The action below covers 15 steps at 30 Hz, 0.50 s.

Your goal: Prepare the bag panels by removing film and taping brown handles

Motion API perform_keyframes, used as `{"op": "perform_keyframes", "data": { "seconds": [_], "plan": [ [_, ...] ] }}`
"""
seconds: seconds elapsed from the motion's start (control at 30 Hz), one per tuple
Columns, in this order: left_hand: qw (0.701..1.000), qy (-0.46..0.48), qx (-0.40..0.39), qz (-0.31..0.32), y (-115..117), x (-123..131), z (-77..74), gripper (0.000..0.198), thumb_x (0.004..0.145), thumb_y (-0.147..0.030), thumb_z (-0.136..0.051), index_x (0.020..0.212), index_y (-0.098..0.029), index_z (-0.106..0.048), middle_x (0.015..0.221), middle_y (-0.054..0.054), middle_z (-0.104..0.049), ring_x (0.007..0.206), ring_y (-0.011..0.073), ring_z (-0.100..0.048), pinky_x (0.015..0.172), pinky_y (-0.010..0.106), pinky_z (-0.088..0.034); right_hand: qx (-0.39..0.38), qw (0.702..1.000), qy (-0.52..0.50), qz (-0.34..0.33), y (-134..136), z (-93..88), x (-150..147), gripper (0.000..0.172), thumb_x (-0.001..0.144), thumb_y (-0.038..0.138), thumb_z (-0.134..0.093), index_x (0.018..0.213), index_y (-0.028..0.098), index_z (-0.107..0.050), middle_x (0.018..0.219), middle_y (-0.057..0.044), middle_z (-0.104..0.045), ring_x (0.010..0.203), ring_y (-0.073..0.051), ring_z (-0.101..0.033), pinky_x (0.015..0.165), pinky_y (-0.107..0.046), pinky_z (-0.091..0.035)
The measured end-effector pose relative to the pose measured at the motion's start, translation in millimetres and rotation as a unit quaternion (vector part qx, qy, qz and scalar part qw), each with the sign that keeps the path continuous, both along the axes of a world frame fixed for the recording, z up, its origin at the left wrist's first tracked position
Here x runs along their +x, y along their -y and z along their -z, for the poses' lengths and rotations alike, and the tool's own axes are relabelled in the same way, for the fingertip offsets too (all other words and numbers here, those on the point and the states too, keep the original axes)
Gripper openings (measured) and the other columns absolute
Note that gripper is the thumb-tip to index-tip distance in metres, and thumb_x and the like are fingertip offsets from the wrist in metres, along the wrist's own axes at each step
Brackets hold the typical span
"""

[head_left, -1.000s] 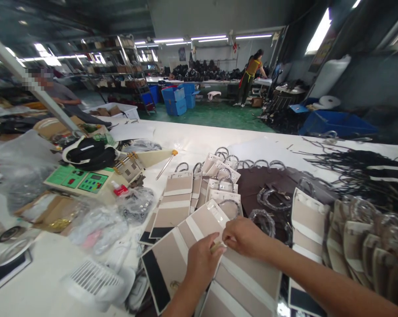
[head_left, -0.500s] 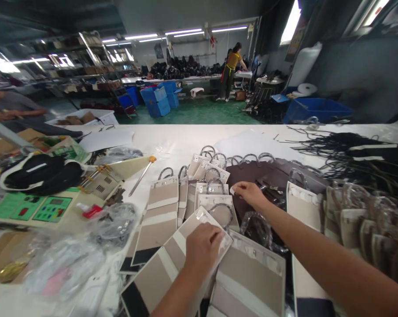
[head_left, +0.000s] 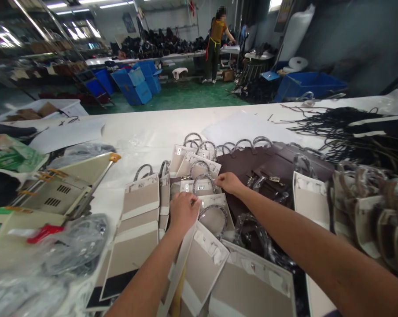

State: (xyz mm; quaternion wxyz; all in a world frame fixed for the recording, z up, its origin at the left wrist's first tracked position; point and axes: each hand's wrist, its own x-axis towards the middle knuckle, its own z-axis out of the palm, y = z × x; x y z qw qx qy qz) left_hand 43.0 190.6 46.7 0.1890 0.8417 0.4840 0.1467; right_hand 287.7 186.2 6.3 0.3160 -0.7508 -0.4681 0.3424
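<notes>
A spread of beige and white bag panels (head_left: 138,211) with wrapped ring handles lies on the white table (head_left: 159,132). My left hand (head_left: 183,211) is closed in a pinch at the left edge of a white panel with a ring handle (head_left: 199,187). My right hand (head_left: 228,182) pinches the right edge of that same panel. A beige panel (head_left: 200,264) lies under my left forearm. Dark brown panels (head_left: 248,165) lie just right of my right hand.
A cream machine with vents (head_left: 58,189) and clear plastic bags (head_left: 73,242) sit at the left. Black cords (head_left: 347,127) pile at the far right, with more handled panels (head_left: 367,207). A person in an orange top (head_left: 216,39) stands far off by blue crates (head_left: 136,86).
My left hand left the near beige panel and reached forward to the white handled panel. My right hand moved slightly left onto the same panel. The view tilted down and forward.
</notes>
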Motion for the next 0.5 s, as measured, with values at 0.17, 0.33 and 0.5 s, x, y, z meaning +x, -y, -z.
{"op": "perform_keyframes", "data": {
  "seconds": [0.17,0.33,0.5],
  "plan": [
    [0.999,0.045,0.013,0.021,16.9,-18.9,2.0,0.016,0.091,-0.028,-0.061,0.077,-0.021,-0.066,0.087,0.004,-0.067,0.091,0.0245,-0.058,0.092,0.039,-0.041,0.006,0.999,0.028,-0.021,4.7,-3.9,-2.6,0.012,0.078,0.025,-0.070,0.075,0.015,-0.076,0.067,0.000,-0.069,0.065,-0.014,-0.059,0.060,-0.023,-0.039],
    [0.998,0.050,-0.036,0.010,42.3,-27.5,0.4,0.017,0.091,-0.024,-0.059,0.076,-0.020,-0.065,0.087,0.005,-0.066,0.092,0.0240,-0.057,0.085,0.037,-0.042,0.001,0.997,0.080,-0.020,8.4,0.9,-14.4,0.011,0.078,0.025,-0.074,0.086,0.018,-0.076,0.077,0.000,-0.071,0.069,-0.015,-0.062,0.063,-0.023,-0.040],
    [0.997,0.036,-0.070,-0.023,49.9,-26.6,4.5,0.013,0.089,-0.022,-0.062,0.079,-0.019,-0.068,0.089,0.005,-0.067,0.093,0.0226,-0.059,0.088,0.035,-0.043,0.000,0.989,0.145,0.002,11.6,14.0,-19.2,0.019,0.079,0.027,-0.077,0.098,0.021,-0.074,0.095,-0.002,-0.070,0.084,-0.017,-0.063,0.071,-0.025,-0.042]
  ]
}}
